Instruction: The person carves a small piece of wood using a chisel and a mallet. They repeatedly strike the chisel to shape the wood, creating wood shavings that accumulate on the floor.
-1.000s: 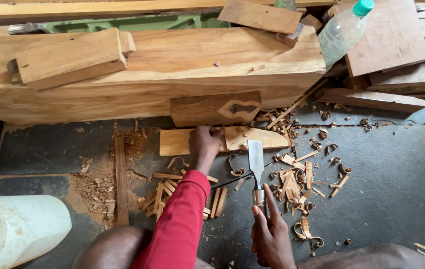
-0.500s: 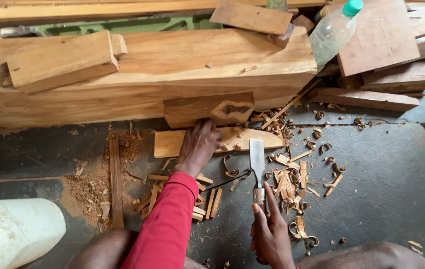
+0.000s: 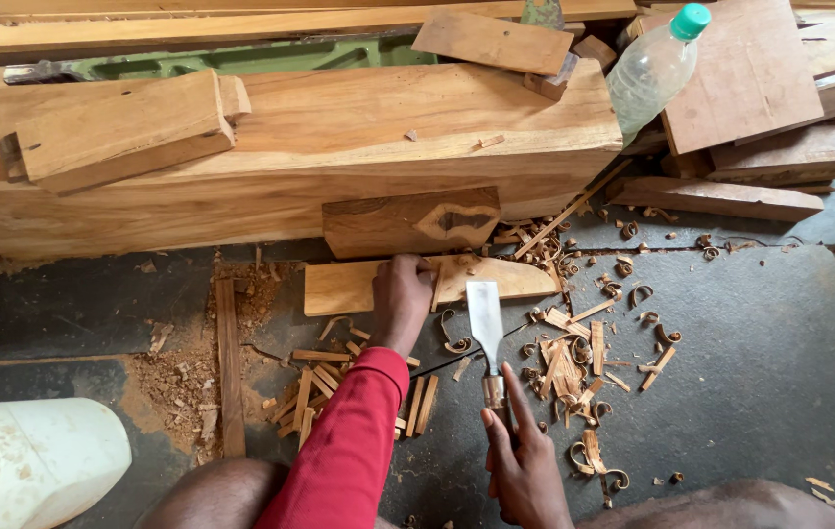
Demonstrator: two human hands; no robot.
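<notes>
While the right hand wraps around the handle of a chisel, most of that handle is swallowed by the fingers, so only the metal collar and the wide flat blade can be made out. Blade points straight away from the person, long axis running from the right hand up toward the small plank lying on the dark floor just beyond its tip; whether the edge actually touches that plank is hard to tell. Left hand, coming out of a red sleeve, is pressed down flat on the same plank, fingers curled over its far edge, and it hides the middle of the board. The plank's long axis runs across, left to right, at right angles to the chisel. Just past the left hand a dark-knotted block leans against a big timber beam. Right of the chisel, curled shavings are scattered; between the two hands and left of the sleeve lie short split sticks. Far left of the left hand, a white jerrycan is cut off by the frame edge. Beyond the right hand, up on stacked boards, a clear bottle with a green cap lies tilted. Knees at the bottom edge are only partly in view.
</notes>
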